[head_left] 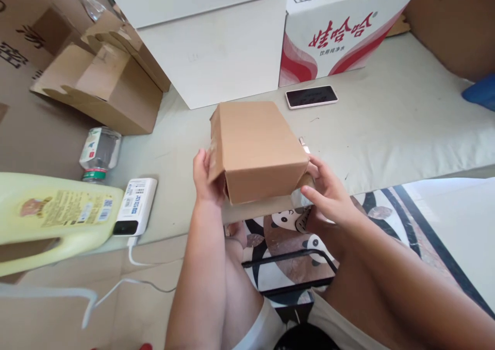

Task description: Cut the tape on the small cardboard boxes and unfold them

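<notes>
A small brown cardboard box sits tilted near the front edge of the cloth-covered surface, its left flap hanging partly loose. My left hand grips the box's left side, with some fingers hidden behind the flap. At the right front corner, my right hand is closed around the edge, fingertips against the cardboard and thumb lower down. A pale, shiny thing shows beneath that corner beside my right thumb; its kind is unclear. Just past the box's right edge lies a small silvery object, partly hidden.
A phone lies beyond the box, before a large white box and a red-and-white carton. Leftward are an open cardboard box, a clear bottle, a yellow jug and a white power bank with a cable.
</notes>
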A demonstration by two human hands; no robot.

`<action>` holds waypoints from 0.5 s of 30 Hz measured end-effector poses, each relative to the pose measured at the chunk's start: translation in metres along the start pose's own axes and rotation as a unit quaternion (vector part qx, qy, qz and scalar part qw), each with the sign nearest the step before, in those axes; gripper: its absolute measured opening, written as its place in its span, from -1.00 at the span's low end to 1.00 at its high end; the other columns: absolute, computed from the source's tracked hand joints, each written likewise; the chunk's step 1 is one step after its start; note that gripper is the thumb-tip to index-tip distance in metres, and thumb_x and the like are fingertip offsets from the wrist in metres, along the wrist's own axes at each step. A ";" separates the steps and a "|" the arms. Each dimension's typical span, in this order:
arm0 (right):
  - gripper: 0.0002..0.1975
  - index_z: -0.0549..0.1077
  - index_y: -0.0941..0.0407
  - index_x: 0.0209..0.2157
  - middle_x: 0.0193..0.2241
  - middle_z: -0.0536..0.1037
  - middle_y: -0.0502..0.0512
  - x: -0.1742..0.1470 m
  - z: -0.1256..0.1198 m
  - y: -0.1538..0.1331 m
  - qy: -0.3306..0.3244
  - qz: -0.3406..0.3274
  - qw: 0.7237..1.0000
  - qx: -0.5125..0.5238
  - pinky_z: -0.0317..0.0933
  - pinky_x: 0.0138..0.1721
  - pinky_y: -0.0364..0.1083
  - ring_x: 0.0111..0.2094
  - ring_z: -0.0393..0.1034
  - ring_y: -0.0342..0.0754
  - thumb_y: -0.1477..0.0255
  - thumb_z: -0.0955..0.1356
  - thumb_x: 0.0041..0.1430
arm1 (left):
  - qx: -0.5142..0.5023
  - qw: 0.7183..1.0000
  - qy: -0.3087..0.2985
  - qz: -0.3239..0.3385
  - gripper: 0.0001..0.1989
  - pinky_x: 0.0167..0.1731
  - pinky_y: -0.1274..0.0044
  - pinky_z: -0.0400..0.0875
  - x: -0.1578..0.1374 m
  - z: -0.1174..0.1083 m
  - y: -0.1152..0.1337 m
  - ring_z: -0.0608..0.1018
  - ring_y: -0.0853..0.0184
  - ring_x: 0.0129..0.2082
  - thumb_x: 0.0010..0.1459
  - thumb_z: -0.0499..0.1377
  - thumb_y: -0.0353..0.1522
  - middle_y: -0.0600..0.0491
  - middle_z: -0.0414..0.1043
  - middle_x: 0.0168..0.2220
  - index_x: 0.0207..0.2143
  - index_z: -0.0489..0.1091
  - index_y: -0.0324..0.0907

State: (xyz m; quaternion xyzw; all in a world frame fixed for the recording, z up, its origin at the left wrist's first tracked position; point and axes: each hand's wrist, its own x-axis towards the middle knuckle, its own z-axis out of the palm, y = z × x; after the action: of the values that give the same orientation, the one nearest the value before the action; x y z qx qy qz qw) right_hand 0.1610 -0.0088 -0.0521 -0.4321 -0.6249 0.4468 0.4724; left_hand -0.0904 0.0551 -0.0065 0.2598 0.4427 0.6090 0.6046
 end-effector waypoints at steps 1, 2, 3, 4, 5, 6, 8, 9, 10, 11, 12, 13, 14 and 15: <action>-0.34 0.14 -0.16 0.34 0.32 0.31 0.12 0.000 -0.001 0.002 0.025 -0.004 1.000 -0.015 0.08 0.39 0.26 0.36 0.18 0.12 0.21 0.40 0.28 | -0.005 1.000 -0.001 0.000 -0.53 -0.22 0.42 0.49 -0.001 0.001 0.000 0.60 0.17 -0.25 0.07 0.18 0.03 -0.03 0.53 -0.37 -0.27 0.51 -0.19; -0.33 0.14 -0.18 0.33 0.34 0.28 0.10 0.000 -0.001 0.004 0.051 -0.011 0.998 -0.026 0.01 0.42 0.27 0.38 0.13 0.12 0.24 0.42 0.26 | -0.010 1.000 0.004 0.010 -0.56 -0.23 0.44 0.49 -0.001 0.001 -0.001 0.60 0.20 -0.26 0.05 0.23 0.00 -0.03 0.54 -0.36 -0.29 0.52 -0.19; -0.32 0.13 -0.19 0.33 0.34 0.27 0.08 0.001 -0.001 0.005 0.072 -0.018 0.997 -0.032 -0.04 0.45 0.27 0.40 0.11 0.11 0.27 0.43 0.25 | -0.015 0.999 0.013 0.027 -0.61 -0.24 0.46 0.49 -0.001 0.001 -0.001 0.60 0.23 -0.28 0.02 0.26 -0.05 -0.02 0.55 -0.34 -0.31 0.52 -0.19; -0.32 0.13 -0.20 0.32 0.32 0.29 0.08 0.002 -0.002 0.005 0.090 -0.027 0.995 -0.032 -0.05 0.46 0.27 0.39 0.12 0.10 0.29 0.43 0.25 | -0.016 0.998 0.025 0.051 -0.66 -0.26 0.49 0.49 -0.001 0.001 0.000 0.59 0.27 -0.30 0.00 0.29 -0.10 0.00 0.55 -0.34 -0.35 0.52 -0.19; -0.32 0.12 -0.20 0.32 0.30 0.31 0.08 0.003 -0.001 0.005 0.103 -0.038 0.994 -0.026 -0.04 0.46 0.26 0.38 0.15 0.10 0.31 0.43 0.25 | -0.009 0.996 0.038 0.077 -0.73 -0.30 0.53 0.47 0.000 0.000 0.001 0.57 0.31 -0.34 -0.04 0.31 -0.16 0.02 0.54 -0.36 -0.42 0.50 -0.19; -0.32 0.12 -0.20 0.31 0.28 0.32 0.08 0.004 -0.001 0.005 0.111 -0.046 0.993 -0.017 -0.01 0.45 0.25 0.36 0.19 0.09 0.32 0.43 0.25 | 0.006 0.994 0.050 0.100 -0.77 -0.36 0.56 0.45 0.001 -0.002 0.002 0.55 0.35 -0.40 -0.07 0.33 -0.21 0.05 0.52 -0.41 -0.49 0.47 -0.19; -0.32 0.09 -0.21 0.31 0.28 0.31 0.08 0.005 0.000 0.005 0.109 -0.061 0.992 -0.002 0.06 0.43 0.24 0.32 0.25 0.08 0.33 0.42 0.26 | 0.038 0.989 0.070 0.124 -0.76 -0.46 0.60 0.39 0.002 -0.006 0.005 0.49 0.42 -0.50 -0.11 0.36 -0.27 0.10 0.44 -0.50 -0.58 0.38 -0.20; -0.31 0.06 -0.21 0.31 0.30 0.29 0.08 0.006 0.000 0.005 0.098 -0.062 0.993 0.000 0.07 0.42 0.25 0.32 0.25 0.08 0.32 0.41 0.27 | 0.049 0.988 0.078 0.120 -0.75 -0.49 0.62 0.37 0.003 -0.009 0.006 0.48 0.44 -0.52 -0.12 0.37 -0.28 0.12 0.43 -0.52 -0.59 0.36 -0.19; -0.29 0.02 -0.20 0.33 0.31 0.27 0.09 0.006 0.000 0.006 0.082 -0.060 0.995 -0.003 0.07 0.42 0.26 0.33 0.25 0.09 0.32 0.40 0.27 | 0.052 0.989 0.085 0.108 -0.75 -0.50 0.62 0.37 0.004 -0.011 0.007 0.48 0.43 -0.51 -0.12 0.38 -0.28 0.12 0.44 -0.51 -0.56 0.37 -0.19; -0.27 -0.02 -0.19 0.34 0.32 0.28 0.10 0.007 0.000 0.007 0.064 -0.055 0.996 -0.010 0.06 0.42 0.28 0.34 0.23 0.10 0.32 0.40 0.27 | 0.049 0.991 0.090 0.087 -0.74 -0.51 0.61 0.38 0.004 -0.014 0.008 0.50 0.41 -0.49 -0.12 0.39 -0.26 0.11 0.46 -0.48 -0.52 0.39 -0.18; -0.24 -0.06 -0.17 0.36 0.32 0.28 0.12 0.008 0.000 0.009 0.047 -0.049 0.997 -0.022 0.04 0.42 0.29 0.36 0.19 0.11 0.32 0.39 0.27 | 0.046 0.992 0.094 0.064 -0.73 -0.51 0.60 0.39 0.004 -0.015 0.009 0.52 0.38 -0.47 -0.12 0.40 -0.23 0.10 0.49 -0.45 -0.47 0.41 -0.17; -0.23 -0.08 -0.14 0.37 0.32 0.28 0.15 0.009 -0.001 0.011 0.033 -0.045 0.998 -0.037 0.02 0.43 0.30 0.38 0.17 0.13 0.32 0.39 0.27 | 0.046 0.993 0.096 0.042 -0.71 -0.52 0.59 0.40 0.004 -0.017 0.009 0.53 0.36 -0.45 -0.12 0.41 -0.21 0.09 0.51 -0.40 -0.42 0.43 -0.15; -0.21 -0.09 -0.11 0.38 0.32 0.29 0.18 0.011 -0.002 0.013 0.024 -0.042 0.997 -0.054 0.01 0.43 0.31 0.37 0.17 0.14 0.32 0.38 0.27 | 0.048 0.994 0.097 0.023 -0.69 -0.53 0.57 0.40 0.004 -0.017 0.009 0.54 0.34 -0.43 -0.11 0.41 -0.19 0.07 0.54 -0.35 -0.36 0.46 -0.14; -0.20 -0.09 -0.07 0.39 0.32 0.28 0.20 0.013 -0.002 0.015 0.020 -0.040 0.996 -0.073 0.02 0.42 0.31 0.35 0.20 0.16 0.33 0.38 0.26 | 0.051 0.994 0.094 0.008 -0.67 -0.52 0.56 0.42 0.004 -0.018 0.008 0.55 0.31 -0.40 -0.08 0.39 -0.16 0.05 0.56 -0.29 -0.30 0.48 -0.12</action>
State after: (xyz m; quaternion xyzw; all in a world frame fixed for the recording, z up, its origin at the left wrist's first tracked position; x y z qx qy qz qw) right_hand 0.1628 0.0074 -0.0640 -0.4487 -0.6629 0.3722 0.4697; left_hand -0.1102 0.0557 -0.0087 0.2353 0.5261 0.6122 0.5413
